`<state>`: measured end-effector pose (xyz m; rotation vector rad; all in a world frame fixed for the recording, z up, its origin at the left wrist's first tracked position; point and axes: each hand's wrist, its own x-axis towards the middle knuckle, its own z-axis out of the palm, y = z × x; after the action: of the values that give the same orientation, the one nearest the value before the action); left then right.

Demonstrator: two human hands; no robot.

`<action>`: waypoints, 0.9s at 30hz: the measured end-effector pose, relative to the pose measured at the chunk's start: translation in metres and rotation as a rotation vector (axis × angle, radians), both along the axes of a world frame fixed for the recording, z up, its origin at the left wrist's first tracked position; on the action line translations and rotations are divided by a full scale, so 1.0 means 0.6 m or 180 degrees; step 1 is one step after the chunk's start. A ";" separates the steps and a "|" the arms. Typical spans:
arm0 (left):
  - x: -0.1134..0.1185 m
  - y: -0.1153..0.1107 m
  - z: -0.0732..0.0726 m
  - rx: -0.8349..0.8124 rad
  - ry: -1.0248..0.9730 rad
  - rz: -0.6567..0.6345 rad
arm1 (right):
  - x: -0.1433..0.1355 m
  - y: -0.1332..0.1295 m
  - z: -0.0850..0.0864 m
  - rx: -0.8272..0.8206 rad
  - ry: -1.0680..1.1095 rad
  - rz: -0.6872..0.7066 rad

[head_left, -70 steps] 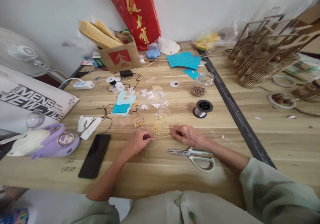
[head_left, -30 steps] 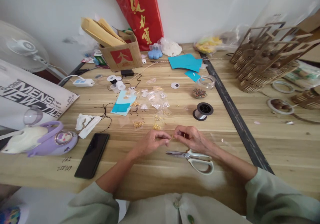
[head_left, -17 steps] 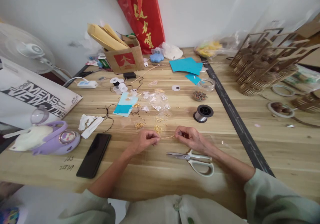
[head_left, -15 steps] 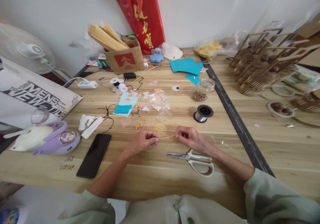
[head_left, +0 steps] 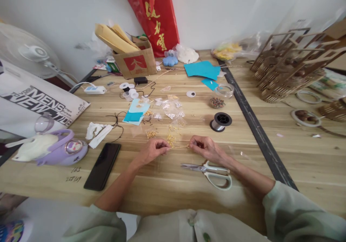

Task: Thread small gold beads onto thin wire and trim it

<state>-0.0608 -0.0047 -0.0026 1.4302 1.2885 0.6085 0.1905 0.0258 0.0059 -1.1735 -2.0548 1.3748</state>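
A thin gold beaded strand [head_left: 178, 147] is stretched level between my two hands. My left hand [head_left: 154, 150] pinches its left end between thumb and forefinger. At the other end, the fingertips of my right hand [head_left: 204, 148] are closed on it. Just beyond the strand lies a loose pile of small gold beads [head_left: 171, 139], with another gold pile [head_left: 151, 134] to its left. White-handled scissors [head_left: 214, 175] rest on the table below my right hand, blades apart and pointing left. A spool of clear line [head_left: 221, 121] stands beyond that hand.
A black phone [head_left: 102, 166] lies left of my left forearm. Small clear bags [head_left: 170, 108] and blue cards [head_left: 133, 116] lie further back. A bowl of dark beads [head_left: 217, 102] sits behind the spool. Wooden lantern-like baskets [head_left: 273, 85] stand at the right.
My left hand has shifted slightly left, so a bit more of the strand shows between my hands. The rest of the view has only moved slightly with the camera.
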 end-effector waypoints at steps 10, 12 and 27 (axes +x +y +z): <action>-0.005 -0.004 0.008 0.0404 0.0817 -0.0126 | -0.001 0.002 -0.025 0.0258 -0.0301 0.0099; -0.007 -0.004 0.004 0.0511 0.0916 -0.0182 | -0.002 0.001 -0.029 0.0344 -0.0374 0.0121; -0.006 -0.001 -0.021 0.0696 0.0292 0.0168 | -0.003 0.007 -0.048 0.0257 -0.0271 0.0053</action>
<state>-0.0642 -0.0050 -0.0153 1.6225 1.3678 0.7448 0.1884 0.0300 -0.0231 -1.2025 -2.1623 1.2570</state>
